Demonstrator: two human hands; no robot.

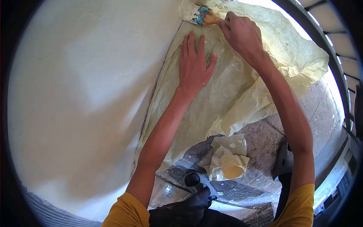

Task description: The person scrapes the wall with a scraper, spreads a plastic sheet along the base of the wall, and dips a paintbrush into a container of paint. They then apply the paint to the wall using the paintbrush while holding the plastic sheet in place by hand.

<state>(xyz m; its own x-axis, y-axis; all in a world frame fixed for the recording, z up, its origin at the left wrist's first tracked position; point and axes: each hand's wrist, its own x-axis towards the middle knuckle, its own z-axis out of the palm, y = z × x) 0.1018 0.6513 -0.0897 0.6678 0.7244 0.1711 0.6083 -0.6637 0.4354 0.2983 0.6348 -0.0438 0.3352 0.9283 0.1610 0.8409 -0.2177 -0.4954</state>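
Note:
My right hand [244,36] is closed round the handle of a wide paintbrush [207,18], whose ferrule is spotted with blue-green and whose bristles look pale. The bristles rest at the far end of the seam between the white wall [87,87] and a thin, crinkled yellowish sheet [227,90]. With fingers spread, my left hand [193,68] lies flat on the sheet, close to its edge along the wall. Wrinkles and folds run through the sheet's right side.
A small container with tan contents [232,172] sits on crumpled yellowish wrapping near my feet. Worn, spotted floor tiles [261,140] show below the sheet. A dark curved railing [329,49] runs along the right. A grey and black shoe [197,179] stands beside the container.

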